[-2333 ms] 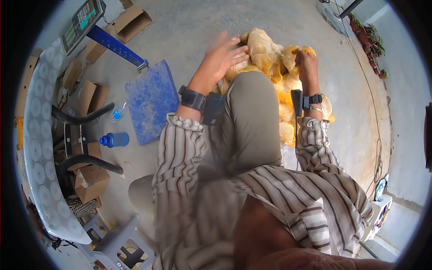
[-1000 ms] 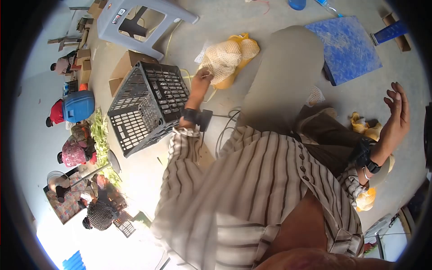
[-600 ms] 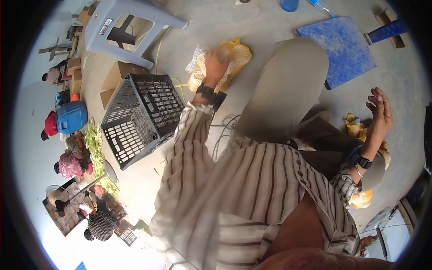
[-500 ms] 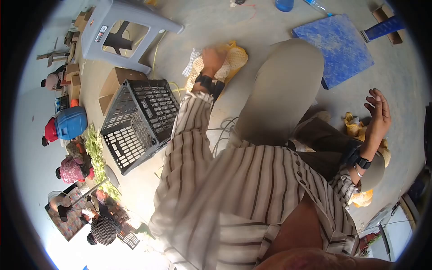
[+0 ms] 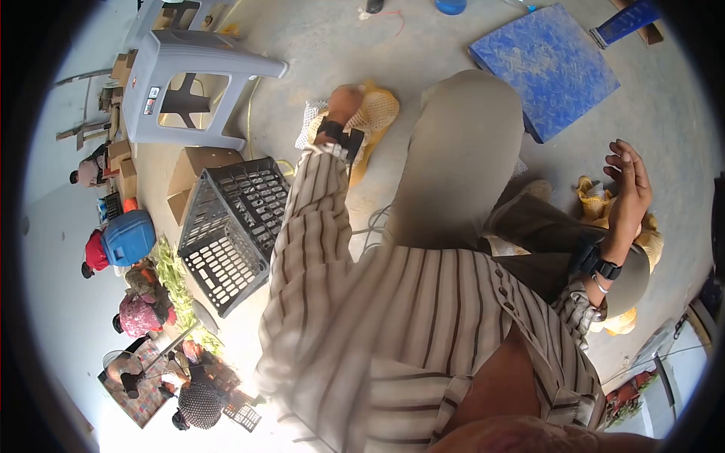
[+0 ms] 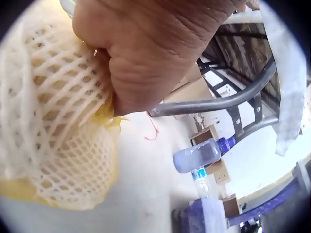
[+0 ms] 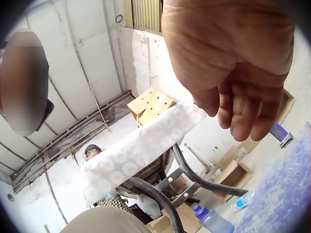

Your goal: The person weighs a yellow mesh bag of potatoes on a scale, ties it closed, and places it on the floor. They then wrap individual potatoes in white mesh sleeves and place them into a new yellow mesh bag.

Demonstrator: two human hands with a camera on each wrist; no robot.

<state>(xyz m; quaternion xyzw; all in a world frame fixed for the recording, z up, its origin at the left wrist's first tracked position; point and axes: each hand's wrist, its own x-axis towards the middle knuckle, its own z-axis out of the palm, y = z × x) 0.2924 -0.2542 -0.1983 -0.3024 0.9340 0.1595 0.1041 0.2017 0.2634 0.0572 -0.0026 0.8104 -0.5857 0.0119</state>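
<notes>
In the head view my left hand (image 5: pixel 346 104) is down on the floor at the upper middle, gripping a yellow net bag (image 5: pixel 383 107). Round things in white foam netting fill this bag. The left wrist view shows the curled left hand (image 6: pixel 155 48) close up, with the white netting (image 6: pixel 63 92) against it and a bit of yellow net poking out beneath. My right hand (image 5: pixel 629 189) hangs in the air at the right, fingers loosely bent and holding nothing. Below and behind it lie more yellow net bags (image 5: pixel 595 202), partly hidden by the arm and leg.
A black plastic crate (image 5: pixel 234 226) lies beside my left arm. Beyond it stands a grey plastic stool (image 5: pixel 196 64). A blue scale platform (image 5: pixel 545 72) is on the floor ahead of my knee. Several people sit at the far left, near a blue barrel (image 5: pixel 128 238) and green vegetables (image 5: pixel 174 275).
My body and view have swung left, away from the pile of bags. The right hand has let go of a yellow bag there. My left hand has reached over and taken the separate bag.
</notes>
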